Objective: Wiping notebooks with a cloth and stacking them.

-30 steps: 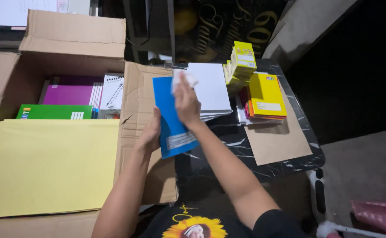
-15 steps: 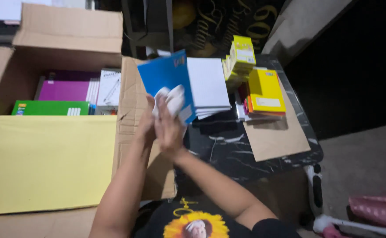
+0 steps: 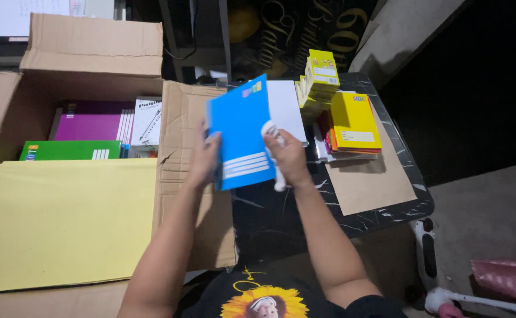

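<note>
Head view: the left hand (image 3: 204, 160) and right hand (image 3: 287, 156) hold a thin blue exercise book with white label lines (image 3: 240, 132) between them, tilted up above the dark marbled surface (image 3: 281, 218) and the inner flap of the large brown cardboard box (image 3: 93, 47). The left fingers are closed along the book's left edge; the right fingers are curled around a small white cloth or wad (image 3: 275, 159), pressed against the book's right edge, though whether they also pinch the cover cannot be told. Inside the box lie a large pale yellow paper sheet (image 3: 63, 218), a green book (image 3: 69, 150) and a purple book (image 3: 93, 119). Behind the blue book sits a stack of white-covered books (image 3: 287, 106), with yellow books (image 3: 355, 121), small yellow packets (image 3: 321, 70) and a brown paper sheet (image 3: 370, 182) to the right. Judged from this pose, the step in hand is handling or wiping one book; the next move calls for a steady two-handed grip while it is turned or set down.
</note>
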